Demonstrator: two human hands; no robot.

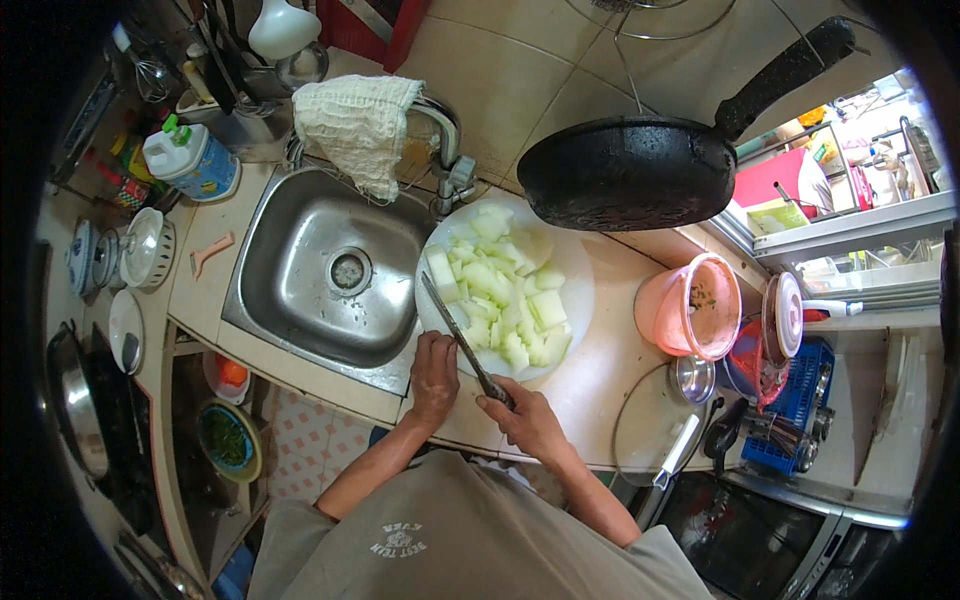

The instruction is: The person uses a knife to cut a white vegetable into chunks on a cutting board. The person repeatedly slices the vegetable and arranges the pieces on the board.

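Note:
My right hand (529,420) grips the handle of a kitchen knife (457,330), seen nearly edge-on from above. Its blade slants up and left over the left part of a round white cutting board (581,270). Heaped on the board are many pale green and white chunks of cut gourd or melon (499,289). At the board's lower left edge, close to the blade, is my left hand (435,382) with its fingers curled together. Whether it holds anything is hidden.
A steel sink (300,247) adjoins the board on the left, below a faucet (450,161) draped with a cloth (356,127). A black pan (626,176) hangs behind. An orange-pink bucket (660,315) and a glass lid (637,427) are to the right. A peeler (210,253) lies left.

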